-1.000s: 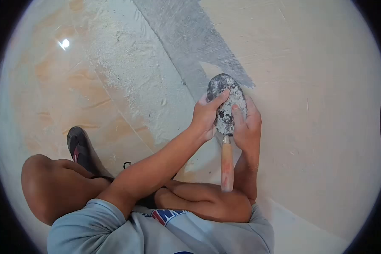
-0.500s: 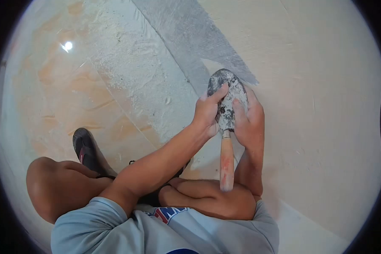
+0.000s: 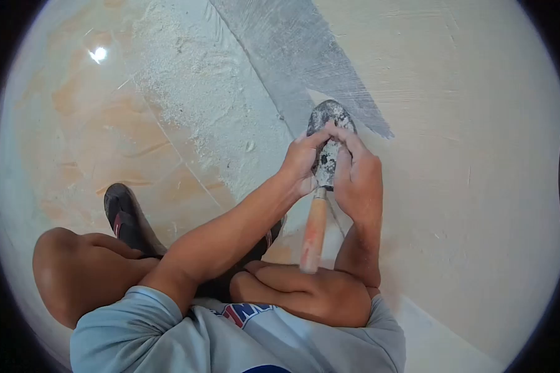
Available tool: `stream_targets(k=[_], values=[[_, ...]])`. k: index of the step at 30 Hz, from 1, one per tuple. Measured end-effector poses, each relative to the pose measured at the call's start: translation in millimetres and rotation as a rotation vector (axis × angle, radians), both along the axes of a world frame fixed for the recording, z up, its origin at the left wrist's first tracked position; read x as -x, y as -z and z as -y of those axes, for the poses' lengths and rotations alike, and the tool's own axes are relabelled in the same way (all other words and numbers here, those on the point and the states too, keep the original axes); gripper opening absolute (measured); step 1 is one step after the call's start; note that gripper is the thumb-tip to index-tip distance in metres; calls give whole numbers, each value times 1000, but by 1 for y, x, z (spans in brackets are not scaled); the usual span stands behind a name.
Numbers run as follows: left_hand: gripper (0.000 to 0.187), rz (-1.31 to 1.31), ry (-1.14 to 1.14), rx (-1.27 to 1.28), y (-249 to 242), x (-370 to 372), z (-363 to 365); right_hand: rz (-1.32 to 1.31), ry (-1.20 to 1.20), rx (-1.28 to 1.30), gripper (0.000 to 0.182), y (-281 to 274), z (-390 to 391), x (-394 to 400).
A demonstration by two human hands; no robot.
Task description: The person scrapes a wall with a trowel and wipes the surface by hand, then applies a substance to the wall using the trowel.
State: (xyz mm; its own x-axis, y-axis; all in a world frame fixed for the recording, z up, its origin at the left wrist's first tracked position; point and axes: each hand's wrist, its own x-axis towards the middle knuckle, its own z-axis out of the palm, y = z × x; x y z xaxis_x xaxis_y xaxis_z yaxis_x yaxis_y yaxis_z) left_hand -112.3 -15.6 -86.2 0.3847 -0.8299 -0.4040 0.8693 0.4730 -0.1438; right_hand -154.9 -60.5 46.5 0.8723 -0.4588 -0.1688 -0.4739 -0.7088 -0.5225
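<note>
Between my hands is a trowel (image 3: 327, 166) with a rounded, dark blade crusted in white powder. Its wooden handle (image 3: 313, 236), marked with red, points down toward my lap, and neither hand is on it. My left hand (image 3: 300, 160) grips the blade's left edge, thumb across the face. On the right side, my right hand (image 3: 359, 180) holds the blade too, its fingers reaching over the face to meet the left thumb. Powder whitens the fingers of both hands. The underside of the blade is hidden.
White powder and crumbs (image 3: 186, 81) cover the tiled floor (image 3: 112, 143) along the base of the wall. A grey unpainted-looking band (image 3: 298, 56) runs beside the pale smooth surface (image 3: 442, 155) on the right. My sandalled foot (image 3: 123, 211) rests at the left.
My right hand's fingers have moved from the blade's right edge onto its face, near the left thumb. The trowel handle has swung slightly left.
</note>
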Motion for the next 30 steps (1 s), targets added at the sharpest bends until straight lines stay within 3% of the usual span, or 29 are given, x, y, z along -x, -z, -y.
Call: stream_targets(k=[2,3,4,9,12,14,18,20,23,28,30], values=[[21,4,16,51,-5,4,-3,50,-13,18,36,-6,1,11],[22,49,18,-28,-18,12,-3,26,33,-15,36,-14,2,15],[24,89,16,-108,-28,15,-1,166,-71,-10,32,-10,9,18],[24,41,-32,12,-13,4,-2,18,0,21,36,-2,4,7],[29,98,-69,-151,-28,15,1,110,-13,-67,37,-10,12,21],[18,74,-51,-175,-44,18,0,140,-31,-56,37,-10,14,20],[20,150,-93,-75,1,-4,5,67,-31,-31,35,8,15,5],[21,95,3,-46,4,-1,6,68,-36,-30,35,8,14,10],[24,98,-55,-117,-33,14,1,95,13,-50,34,-16,10,21],[26,134,-30,0,13,3,10,76,-38,81,32,10,7,7],[20,78,-81,1,2,2,9,77,-47,73,32,5,9,13]])
